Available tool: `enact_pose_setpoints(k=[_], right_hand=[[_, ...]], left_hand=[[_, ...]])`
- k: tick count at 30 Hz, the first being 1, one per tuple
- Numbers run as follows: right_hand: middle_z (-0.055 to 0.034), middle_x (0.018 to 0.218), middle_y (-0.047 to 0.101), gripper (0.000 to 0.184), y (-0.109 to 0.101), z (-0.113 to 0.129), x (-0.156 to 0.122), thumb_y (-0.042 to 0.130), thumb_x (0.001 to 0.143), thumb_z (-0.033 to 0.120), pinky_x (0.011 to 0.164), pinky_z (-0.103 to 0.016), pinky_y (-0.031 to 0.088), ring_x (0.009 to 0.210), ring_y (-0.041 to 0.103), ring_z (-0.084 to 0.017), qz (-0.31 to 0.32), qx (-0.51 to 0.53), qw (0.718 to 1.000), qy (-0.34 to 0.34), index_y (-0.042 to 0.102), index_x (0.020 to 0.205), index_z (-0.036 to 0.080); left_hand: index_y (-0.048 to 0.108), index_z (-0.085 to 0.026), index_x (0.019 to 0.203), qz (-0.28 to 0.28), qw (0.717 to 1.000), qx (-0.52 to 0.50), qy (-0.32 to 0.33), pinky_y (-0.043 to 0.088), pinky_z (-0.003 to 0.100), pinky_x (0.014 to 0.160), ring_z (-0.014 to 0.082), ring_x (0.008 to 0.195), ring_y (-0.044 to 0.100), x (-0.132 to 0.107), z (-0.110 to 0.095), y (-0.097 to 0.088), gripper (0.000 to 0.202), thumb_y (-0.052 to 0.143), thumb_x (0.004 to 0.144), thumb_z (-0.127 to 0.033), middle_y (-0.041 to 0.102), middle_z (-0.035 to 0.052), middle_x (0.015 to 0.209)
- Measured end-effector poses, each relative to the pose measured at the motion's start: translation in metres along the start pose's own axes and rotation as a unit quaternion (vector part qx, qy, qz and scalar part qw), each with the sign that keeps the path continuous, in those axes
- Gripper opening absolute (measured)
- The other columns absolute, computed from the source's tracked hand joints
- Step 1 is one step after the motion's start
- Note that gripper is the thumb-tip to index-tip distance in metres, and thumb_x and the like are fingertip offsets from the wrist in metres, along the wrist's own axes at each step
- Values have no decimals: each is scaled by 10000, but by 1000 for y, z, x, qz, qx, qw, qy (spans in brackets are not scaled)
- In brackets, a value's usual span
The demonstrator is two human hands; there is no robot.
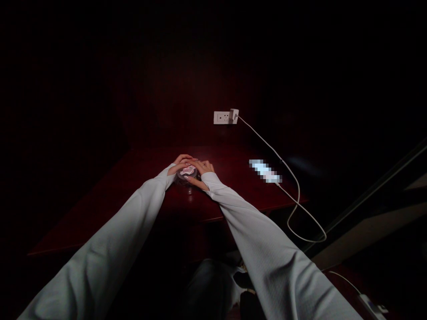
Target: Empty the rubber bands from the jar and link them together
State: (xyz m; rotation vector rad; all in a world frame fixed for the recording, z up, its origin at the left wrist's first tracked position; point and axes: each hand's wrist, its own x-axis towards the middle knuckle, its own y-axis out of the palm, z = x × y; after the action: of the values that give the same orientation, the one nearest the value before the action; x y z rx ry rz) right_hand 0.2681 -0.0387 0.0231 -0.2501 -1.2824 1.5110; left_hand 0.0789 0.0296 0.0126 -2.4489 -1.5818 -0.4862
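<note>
A small round container (pixel 187 170) with a dark rim and a red-and-white label on top stands on the dark red table. My left hand (pixel 180 163) is curled round its left and far side. From the right, my right hand (pixel 202 171) closes on it, with the thumb along the near side and the fingers across the top. The fingers of both hands meet over the far edge. Much of the container's side is hidden by my hands and the dim light.
A lit phone (pixel 265 171), blurred, lies on the table (pixel 140 213) to the right. Its white cable (pixel 299 195) loops past the table edge to a charger (pixel 234 114) in the wall socket (pixel 220 118). At the lower right is a white power strip (pixel 372 306).
</note>
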Motion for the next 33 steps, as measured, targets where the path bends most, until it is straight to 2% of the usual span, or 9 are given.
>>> enact_pose_setpoints(k=[4, 8, 11, 15, 20, 24, 29, 33], right_hand=[[-73, 1513, 633, 600, -4, 1, -2, 678, 990, 534, 1083, -439, 385, 1231, 486, -299, -12, 17, 1000, -11, 579, 1531, 296], [-71, 1408, 694, 563, -2, 1, -1, 739, 946, 530, 1081, -431, 408, 1207, 514, -291, -30, 20, 999, -15, 649, 1448, 292], [-73, 1368, 710, 574, 1, 0, 3, 786, 902, 540, 1074, -444, 418, 1197, 526, -299, -37, 0, 999, -4, 678, 1409, 295], [-78, 1352, 710, 581, 1, -1, 3, 809, 878, 549, 1063, -444, 420, 1194, 522, -306, -38, -17, 999, -1, 698, 1388, 293], [-71, 1311, 709, 558, -3, 0, 0, 795, 891, 544, 1057, -424, 426, 1161, 525, -293, -36, -14, 999, -17, 710, 1388, 304], [-68, 1290, 713, 554, -2, -1, 2, 808, 881, 534, 1070, -423, 435, 1154, 526, -287, -37, -10, 999, -16, 721, 1376, 300], [-83, 1272, 700, 596, 1, -4, 2, 826, 860, 528, 1047, -436, 475, 1189, 557, -295, -34, 6, 999, -4, 698, 1400, 309], [-90, 1259, 682, 651, 1, -4, 1, 850, 838, 526, 1098, -461, 434, 1214, 580, -300, -27, 0, 1000, 2, 672, 1428, 316]], left_hand=[[686, -213, 1132, 7, 1000, 10, 15, 464, 470, 1145, 349, 1274, 653, -3, -1, 1, 538, 780, 746, -576, 758, 107, 1252], [692, -205, 1201, 53, 996, 44, 58, 494, 430, 1101, 373, 1274, 647, -9, -3, 4, 780, 785, 670, -768, 734, 130, 1282], [643, -210, 1290, 64, 994, 55, 69, 500, 416, 1083, 372, 1272, 652, -12, -4, 6, 879, 820, 635, -768, 713, 140, 1327], [598, -218, 1335, 62, 995, 54, 60, 515, 398, 1041, 350, 1194, 688, -13, -3, 7, 964, 853, 594, -778, 720, 141, 1296], [663, -217, 1251, 17, 994, 62, 84, 502, 372, 1068, 324, 1247, 652, -13, 0, 12, 879, 703, 696, -898, 691, 131, 1350], [644, -217, 1265, 18, 997, 39, 71, 506, 366, 1038, 279, 1159, 683, -14, 3, 14, 830, 632, 777, -888, 720, 108, 1263], [611, -220, 1286, 18, 998, 29, 51, 516, 354, 983, 261, 1074, 706, -14, 5, 14, 840, 613, 786, -896, 760, 94, 1148], [614, -223, 1265, -10, 999, 7, 52, 518, 349, 979, 250, 1076, 711, -12, 5, 16, 819, 560, 816, -905, 763, 73, 1094]])
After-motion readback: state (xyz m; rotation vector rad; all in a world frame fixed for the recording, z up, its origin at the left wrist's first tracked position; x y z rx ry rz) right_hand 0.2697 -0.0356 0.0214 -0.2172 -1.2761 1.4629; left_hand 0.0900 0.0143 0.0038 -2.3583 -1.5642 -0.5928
